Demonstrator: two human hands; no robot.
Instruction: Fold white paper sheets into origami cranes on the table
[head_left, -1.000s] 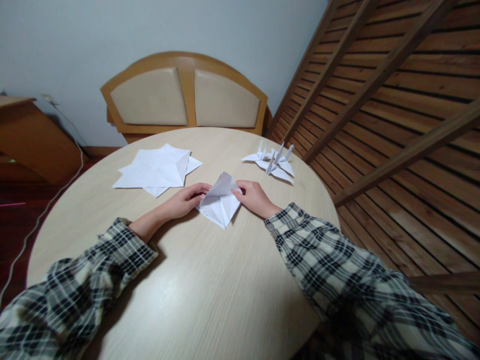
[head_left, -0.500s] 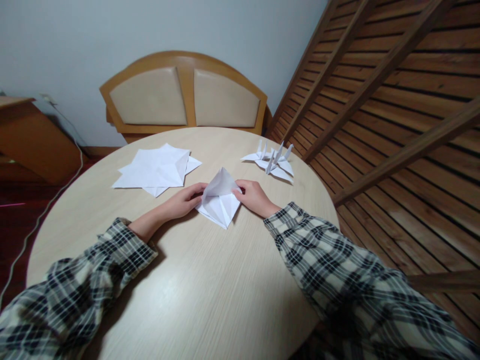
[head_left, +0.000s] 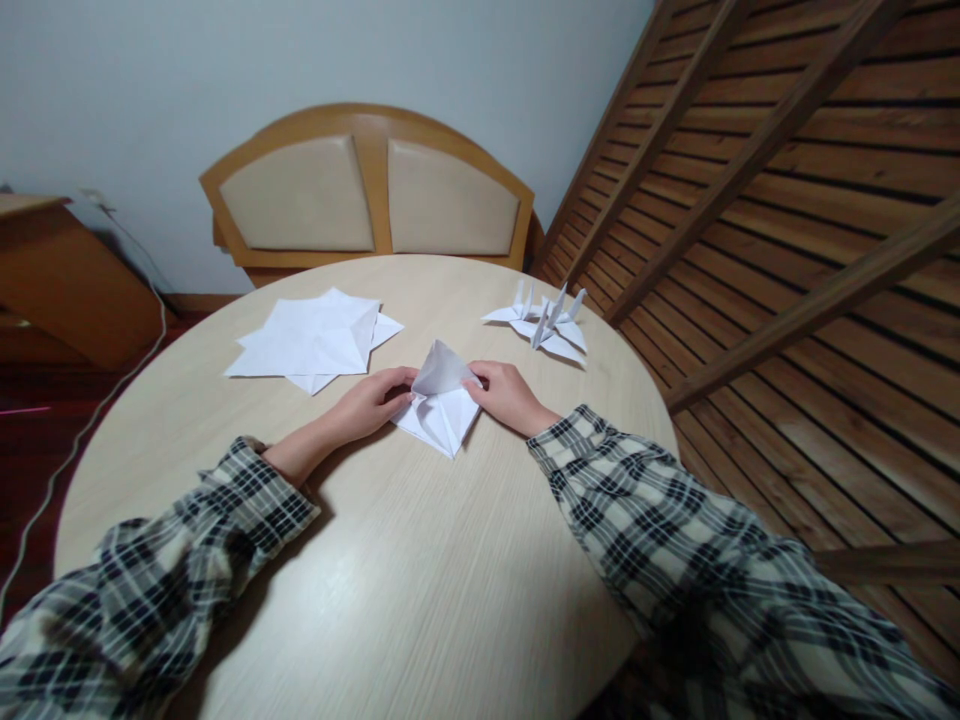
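Between my hands, a partly folded sheet of white origami paper (head_left: 447, 410) lies on the round table (head_left: 390, 560), one corner pointing toward me and an upper flap raised at the far side. My left hand (head_left: 379, 398) grips its left edge, thumb in front and fingers behind. On the right edge, my right hand (head_left: 504, 391) pinches the paper between thumb and fingers. The fingertips behind the sheet are partly hidden.
Flat creased white sheets (head_left: 315, 335) lie stacked at the back left of the table. Several folded paper cranes (head_left: 551, 335) stand at the back right. A wooden headboard (head_left: 382, 190) rises beyond the table, and a slatted wooden wall (head_left: 787, 250) slants along the right.
The raised flap has tipped a little lower and to the left, with its left side folding inward under my left thumb. My right hand has barely moved.
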